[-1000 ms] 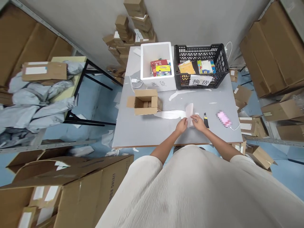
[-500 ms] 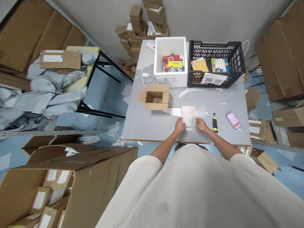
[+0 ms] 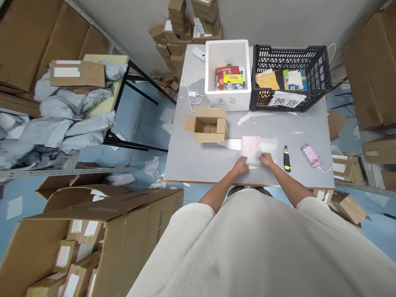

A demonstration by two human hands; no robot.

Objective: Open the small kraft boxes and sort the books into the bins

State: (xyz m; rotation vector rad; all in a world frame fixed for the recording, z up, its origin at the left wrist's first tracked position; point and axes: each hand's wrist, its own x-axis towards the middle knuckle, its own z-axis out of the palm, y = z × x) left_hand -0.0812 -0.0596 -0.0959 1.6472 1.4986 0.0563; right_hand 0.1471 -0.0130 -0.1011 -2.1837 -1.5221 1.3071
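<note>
A flat, pale pink rectangular packet (image 3: 251,147) lies near the front of the table, apparently covered in translucent film. Clear film (image 3: 269,143) spreads flat from its right side. My left hand (image 3: 240,166) grips the packet's near left corner with closed fingers. At the near right edge, my right hand (image 3: 266,159) pinches the packet or its film; its fingertips are partly hidden. An open small cardboard box (image 3: 210,137) stands beyond the packet to the left. A yellow-and-black utility knife (image 3: 287,160) rests to the right of my right hand.
Behind stand a white foam box (image 3: 228,101) and a black plastic crate (image 3: 291,103), both holding books. A phone (image 3: 310,155) lies at the right on a cable. A large carton (image 3: 139,231) of parcels is at left front; grey bags (image 3: 58,103) cover a side table.
The view has shifted slightly, so the table and its contents appear farther right. Both hands stay at the packet's near corners, and the packet remains flat on the table.
</note>
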